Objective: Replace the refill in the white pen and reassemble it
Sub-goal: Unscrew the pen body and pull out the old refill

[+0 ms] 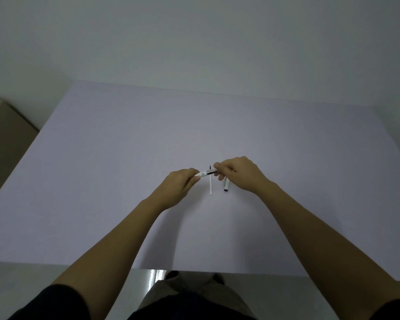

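A white pen (204, 173) is held level above the table between both hands. My left hand (183, 183) grips its white barrel end. My right hand (238, 173) pinches the dark grip section at the other end. Under the pen, a thin white refill (210, 184) with a dark tip lies on the table, pointing away from me. A white pen cap (226, 186) with a dark opening lies just right of the refill, partly under my right hand.
The pale lilac table (125, 158) fills most of the view, its near edge just in front of my lap. A beige box (2, 139) stands off the left side. A plain wall lies behind the far edge.
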A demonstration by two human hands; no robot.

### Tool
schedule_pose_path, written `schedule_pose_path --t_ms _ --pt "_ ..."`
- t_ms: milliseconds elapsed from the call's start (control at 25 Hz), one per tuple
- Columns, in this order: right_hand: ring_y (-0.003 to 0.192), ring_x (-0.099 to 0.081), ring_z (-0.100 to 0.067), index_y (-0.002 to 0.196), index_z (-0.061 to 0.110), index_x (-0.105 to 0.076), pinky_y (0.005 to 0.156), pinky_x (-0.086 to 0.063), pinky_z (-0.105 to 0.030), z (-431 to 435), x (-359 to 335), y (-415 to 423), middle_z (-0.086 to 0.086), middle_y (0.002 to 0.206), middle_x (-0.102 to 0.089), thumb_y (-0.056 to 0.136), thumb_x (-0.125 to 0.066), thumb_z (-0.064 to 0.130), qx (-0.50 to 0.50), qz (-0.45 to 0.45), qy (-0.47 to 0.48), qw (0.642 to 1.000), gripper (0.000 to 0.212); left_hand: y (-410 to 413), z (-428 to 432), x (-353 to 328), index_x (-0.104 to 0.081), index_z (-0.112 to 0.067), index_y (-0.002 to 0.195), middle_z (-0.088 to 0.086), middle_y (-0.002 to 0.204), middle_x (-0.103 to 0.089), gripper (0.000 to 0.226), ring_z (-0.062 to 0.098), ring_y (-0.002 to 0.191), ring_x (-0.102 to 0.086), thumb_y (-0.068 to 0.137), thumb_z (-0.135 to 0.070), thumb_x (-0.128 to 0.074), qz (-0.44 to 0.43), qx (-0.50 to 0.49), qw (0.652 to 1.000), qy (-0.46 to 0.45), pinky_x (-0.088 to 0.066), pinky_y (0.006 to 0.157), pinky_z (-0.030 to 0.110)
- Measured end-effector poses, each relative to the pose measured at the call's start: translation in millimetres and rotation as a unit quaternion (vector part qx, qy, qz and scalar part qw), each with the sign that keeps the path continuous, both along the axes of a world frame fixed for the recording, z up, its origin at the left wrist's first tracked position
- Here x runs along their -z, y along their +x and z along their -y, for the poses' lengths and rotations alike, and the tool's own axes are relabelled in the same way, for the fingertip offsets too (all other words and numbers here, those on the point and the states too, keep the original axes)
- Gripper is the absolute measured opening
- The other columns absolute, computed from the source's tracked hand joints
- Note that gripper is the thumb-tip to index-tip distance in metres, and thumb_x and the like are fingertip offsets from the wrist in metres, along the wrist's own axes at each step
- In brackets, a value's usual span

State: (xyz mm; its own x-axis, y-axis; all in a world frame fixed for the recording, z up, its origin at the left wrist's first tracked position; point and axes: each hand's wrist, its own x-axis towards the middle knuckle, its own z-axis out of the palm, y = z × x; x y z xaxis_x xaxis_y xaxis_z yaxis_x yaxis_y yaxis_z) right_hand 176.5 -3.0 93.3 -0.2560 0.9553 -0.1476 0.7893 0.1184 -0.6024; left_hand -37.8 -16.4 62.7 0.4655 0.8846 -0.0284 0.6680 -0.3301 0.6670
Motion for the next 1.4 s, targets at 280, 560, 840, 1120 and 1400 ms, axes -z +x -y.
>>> schedule_pose_path --t_ms 280,560,840,1120,1400 --pt "0.087 -0.064 -0.015 0.093 0.030 -0.066 0.077 -0.048 -0.030 3 -1 -2 0.005 0.093 -0.071 0.079 -0.052 0.061 0.029 -0.071 -0.048 0.996 0.036 0 1 -3 -0.055 -0.014 0.094 -0.003 0.071 -0.052 0.025 0.016 0.063 -0.046 0.099 -0.031 -0.037 0.004 0.000 1.000 0.010 -0.036 0.059 0.029" --pt "0.089 -0.065 -0.012 0.097 0.028 -0.067 0.081 -0.052 -0.031 3 -3 -1 0.009 0.094 -0.071 0.081 -0.055 0.056 0.042 -0.098 -0.070 0.992 0.035 0 5 -4 -0.055 -0.016 0.096 0.006 0.079 -0.062 0.025 0.021 0.067 -0.052 0.099 -0.032 -0.036 -0.003 -0.006 1.000 0.004 -0.043 0.062 0.036" --pt "0.082 -0.065 -0.001 0.089 0.031 -0.065 0.072 -0.048 -0.023 4 -4 -2 0.013 0.091 -0.069 0.081 -0.067 0.034 0.044 -0.142 -0.066 0.987 0.009 1 6 -4 -0.055 -0.015 0.098 0.004 0.081 -0.065 0.024 0.019 0.065 -0.051 0.099 -0.030 -0.037 -0.012 -0.012 1.000 0.012 -0.038 0.059 0.030" --pt "0.081 -0.065 -0.004 0.092 0.033 -0.065 0.069 -0.044 -0.017 5 -4 -1 0.015 0.091 -0.067 0.079 -0.070 0.024 0.035 -0.156 -0.064 0.985 0.017 2 7 -2 -0.057 -0.013 0.103 -0.006 0.080 -0.052 0.021 0.012 0.070 -0.046 0.097 -0.025 -0.042 0.029 -0.031 0.999 -0.003 -0.034 0.060 0.021" --pt "0.074 -0.067 -0.003 0.087 0.023 -0.071 0.077 -0.053 -0.031 7 -1 -3 0.013 0.074 -0.070 0.087 -0.061 0.033 0.059 -0.132 -0.077 0.987 0.014 4 11 2 -0.055 -0.022 0.118 -0.011 0.082 -0.053 0.025 0.002 0.071 -0.049 0.097 -0.025 -0.041 0.054 -0.031 0.998 -0.017 -0.035 0.063 0.019"
